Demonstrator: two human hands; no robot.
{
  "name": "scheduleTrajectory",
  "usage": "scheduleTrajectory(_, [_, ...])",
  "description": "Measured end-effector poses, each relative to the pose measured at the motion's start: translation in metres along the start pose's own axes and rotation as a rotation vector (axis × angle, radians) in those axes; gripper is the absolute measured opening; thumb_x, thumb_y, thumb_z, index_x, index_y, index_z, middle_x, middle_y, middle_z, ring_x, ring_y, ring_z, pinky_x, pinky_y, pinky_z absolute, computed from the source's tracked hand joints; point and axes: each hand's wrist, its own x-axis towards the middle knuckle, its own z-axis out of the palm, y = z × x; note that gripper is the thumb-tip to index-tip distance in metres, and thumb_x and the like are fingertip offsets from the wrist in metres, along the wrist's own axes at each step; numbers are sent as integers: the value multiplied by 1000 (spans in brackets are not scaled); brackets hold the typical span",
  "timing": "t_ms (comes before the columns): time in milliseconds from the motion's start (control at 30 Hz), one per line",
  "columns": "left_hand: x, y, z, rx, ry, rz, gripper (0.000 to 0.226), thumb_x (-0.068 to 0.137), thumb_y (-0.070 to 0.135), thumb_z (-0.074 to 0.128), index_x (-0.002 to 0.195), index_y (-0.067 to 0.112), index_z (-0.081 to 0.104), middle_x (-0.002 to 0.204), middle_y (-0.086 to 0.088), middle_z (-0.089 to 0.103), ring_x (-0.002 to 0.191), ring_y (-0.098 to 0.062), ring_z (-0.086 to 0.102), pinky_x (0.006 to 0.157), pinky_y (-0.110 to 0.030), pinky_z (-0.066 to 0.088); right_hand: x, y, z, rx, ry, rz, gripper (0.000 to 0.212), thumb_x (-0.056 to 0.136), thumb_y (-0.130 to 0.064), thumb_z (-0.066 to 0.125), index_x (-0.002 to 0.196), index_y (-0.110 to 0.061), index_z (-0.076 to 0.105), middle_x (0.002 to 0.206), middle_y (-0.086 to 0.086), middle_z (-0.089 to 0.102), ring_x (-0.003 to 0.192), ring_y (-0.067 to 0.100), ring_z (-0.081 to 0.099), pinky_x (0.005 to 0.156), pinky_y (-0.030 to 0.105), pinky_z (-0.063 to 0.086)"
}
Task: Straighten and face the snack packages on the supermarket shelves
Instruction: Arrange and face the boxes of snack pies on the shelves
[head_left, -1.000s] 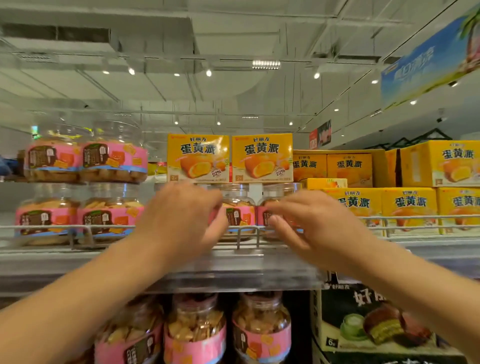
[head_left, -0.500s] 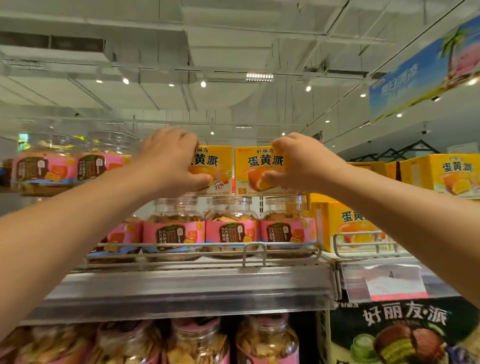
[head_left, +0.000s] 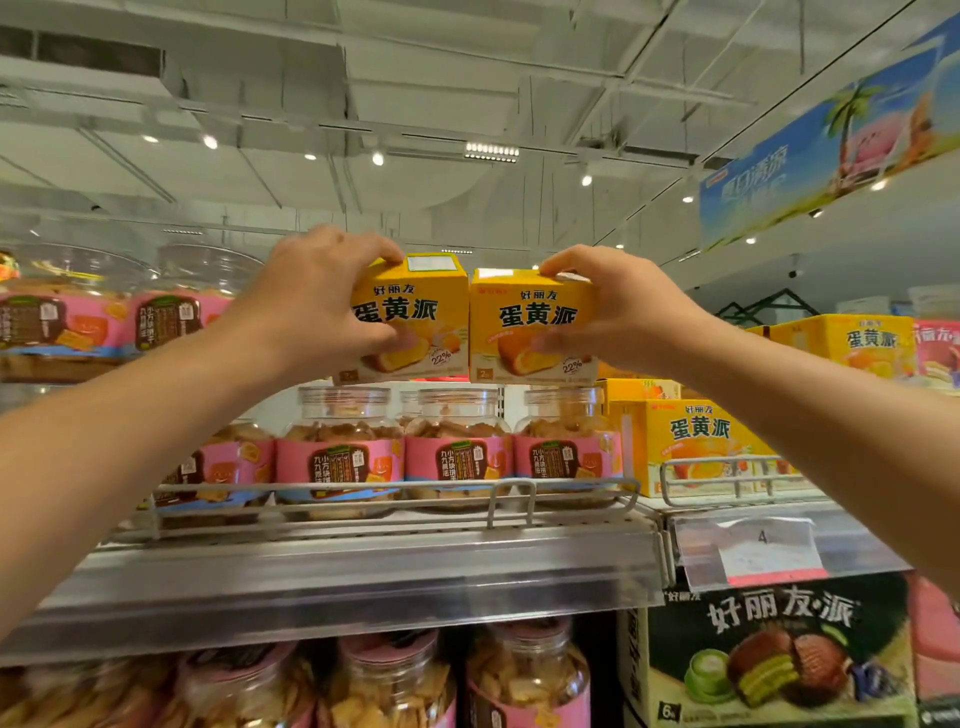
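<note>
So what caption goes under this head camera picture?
Left hand and right hand each grip a yellow box stacked atop biscuit jars.

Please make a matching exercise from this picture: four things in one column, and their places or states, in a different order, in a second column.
1. left yellow box
2. right yellow box
3. pink-label jars
4. dark green box

A. behind the wire rail
B. held by the left hand
C. on the lower shelf
D. held by the right hand

Pairs: 1-B, 2-D, 3-A, 4-C
</note>
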Motion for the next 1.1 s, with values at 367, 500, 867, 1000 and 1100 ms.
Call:
scheduleTrajectory(367, [-20,46,15,-399,132,241,76,55,70,75,123,40,58,104,15,57,91,-8,57,77,-19,48,-93,16,-86,147,90,74,70,53,-53,75,118,-34,57,102,-9,69,81,5,68,59,21,55])
scheduleTrajectory(500, [-19,69,32,-447,115,352,58,67,64,72,120,54,51,107,41,53,97,21,50,78,5,35,-134,42,-111,119,86,68,60,58,-48,78,113,-42,57,95,-21,68,79,2,69,57,17,54])
scheduleTrajectory(867, [-2,160,88,-362,135,415,63,66,73,67,124,57,47,113,43,47,95,13,47,77,-19,40,-191,146,-157,248,35,7,63,59,-44,78,118,-36,58,112,-21,64,87,0,69,64,16,56])
scheduleTrajectory(1000, [7,184,105,-323,132,357,70,65,78,67,128,51,50,116,34,52,103,12,50,78,-16,43,-200,183,-166,344,-10,-35,63,60,-43,80,119,-37,59,112,-23,63,90,6,70,65,21,58])
scheduleTrajectory(1100, [8,194,106,-250,88,320,73,65,78,68,130,50,49,119,32,52,104,11,51,82,-9,41,-202,204,-172,402,-36,-52,61,61,-39,81,118,-38,59,113,-17,64,91,8,71,66,22,58])
